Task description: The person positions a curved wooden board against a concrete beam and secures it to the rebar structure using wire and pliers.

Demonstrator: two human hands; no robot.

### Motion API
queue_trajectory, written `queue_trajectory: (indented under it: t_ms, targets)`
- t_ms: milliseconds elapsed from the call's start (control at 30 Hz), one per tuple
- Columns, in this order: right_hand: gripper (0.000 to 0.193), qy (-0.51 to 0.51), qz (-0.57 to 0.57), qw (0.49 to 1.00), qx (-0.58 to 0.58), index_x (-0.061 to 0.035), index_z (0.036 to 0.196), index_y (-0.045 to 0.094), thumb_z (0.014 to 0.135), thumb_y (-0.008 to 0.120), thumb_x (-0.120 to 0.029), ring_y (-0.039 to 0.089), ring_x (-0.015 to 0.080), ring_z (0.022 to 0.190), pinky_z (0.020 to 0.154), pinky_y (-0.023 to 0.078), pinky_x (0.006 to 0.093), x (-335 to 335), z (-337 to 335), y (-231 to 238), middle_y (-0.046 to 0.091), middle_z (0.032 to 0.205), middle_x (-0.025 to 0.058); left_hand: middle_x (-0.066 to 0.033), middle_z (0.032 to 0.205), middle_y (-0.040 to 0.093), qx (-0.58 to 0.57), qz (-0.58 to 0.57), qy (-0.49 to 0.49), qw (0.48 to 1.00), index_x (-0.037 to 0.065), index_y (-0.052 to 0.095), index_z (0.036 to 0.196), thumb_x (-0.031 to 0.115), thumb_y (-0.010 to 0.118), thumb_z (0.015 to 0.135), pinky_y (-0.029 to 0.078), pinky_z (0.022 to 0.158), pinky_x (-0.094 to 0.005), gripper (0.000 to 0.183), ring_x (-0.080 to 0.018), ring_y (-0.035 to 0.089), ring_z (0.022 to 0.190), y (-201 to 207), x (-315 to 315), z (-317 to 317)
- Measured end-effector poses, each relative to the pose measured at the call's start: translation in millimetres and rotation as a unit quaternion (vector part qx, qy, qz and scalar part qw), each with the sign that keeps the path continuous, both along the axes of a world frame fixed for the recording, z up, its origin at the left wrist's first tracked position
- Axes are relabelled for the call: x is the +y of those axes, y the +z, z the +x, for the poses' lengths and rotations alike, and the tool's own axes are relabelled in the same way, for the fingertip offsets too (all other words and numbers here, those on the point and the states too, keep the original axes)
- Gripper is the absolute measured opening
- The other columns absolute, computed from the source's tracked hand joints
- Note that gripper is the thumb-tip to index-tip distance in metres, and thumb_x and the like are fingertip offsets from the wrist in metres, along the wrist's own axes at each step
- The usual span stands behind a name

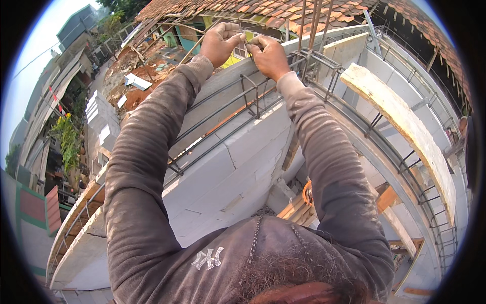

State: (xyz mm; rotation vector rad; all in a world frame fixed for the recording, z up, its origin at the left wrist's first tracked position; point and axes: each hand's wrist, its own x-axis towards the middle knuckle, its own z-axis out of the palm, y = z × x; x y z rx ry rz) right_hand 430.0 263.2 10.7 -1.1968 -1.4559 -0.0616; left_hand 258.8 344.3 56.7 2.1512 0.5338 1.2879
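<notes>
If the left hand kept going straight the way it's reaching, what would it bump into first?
Probably the long steel bar it already grips at the top of the rebar cage, beside the right hand. Past that comes open air, then a tiled roof well beyond, though depth is hard to judge in this picture.

both hands (pixel 246 48) pinched on rebar cage (pixel 238 109) atop block wall (pixel 228 172)

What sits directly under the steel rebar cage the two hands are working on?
The grey steel rebar cage lies along the top of a white block wall. Left hand and right hand grip its top bar. The forearms cover parts of the cage, and whatever the fingers pinch is hidden.
</notes>
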Motion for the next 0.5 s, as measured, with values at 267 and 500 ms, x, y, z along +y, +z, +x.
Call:
queue_trajectory:
  t_ms: [267, 500]
  targets:
    - [0.026, 0.017, -0.003, 1.000, 0.015, -0.0019, 0.104, 0.075, 0.101, 0.070, -0.027, 0.075, 0.0403, 0.092, 0.084, 0.058, 0.0449, 0.8, -0.4, 1.2, 0.076, 0.099, 0.0239, -0.0109, 0.104, 0.081, 0.033, -0.009, 0.003, 0.999, -0.002, 0.075, 0.113, 0.015, 0.081, 0.099, 0.061, 0.082, -0.0302, 0.023, -0.0146, 0.075, 0.091, -7.7, 3.5, 1.1]
    - [0.027, -0.036, 0.001, 0.999, 0.000, -0.0042, 0.103, 0.073, 0.103, 0.064, -0.030, 0.071, 0.0495, 0.100, 0.086, 0.057, 0.0524, 2.6, -8.7, 1.6, 0.074, 0.101, 0.0280, -0.0126, 0.099, 0.080, 0.076, 0.035, 0.101, 0.991, -0.003, 0.073, 0.107, 0.020, 0.078, 0.098, 0.060, 0.079, -0.0322, 0.024, -0.0156, 0.075, 0.089, -3.5, -14.5, 0.9]
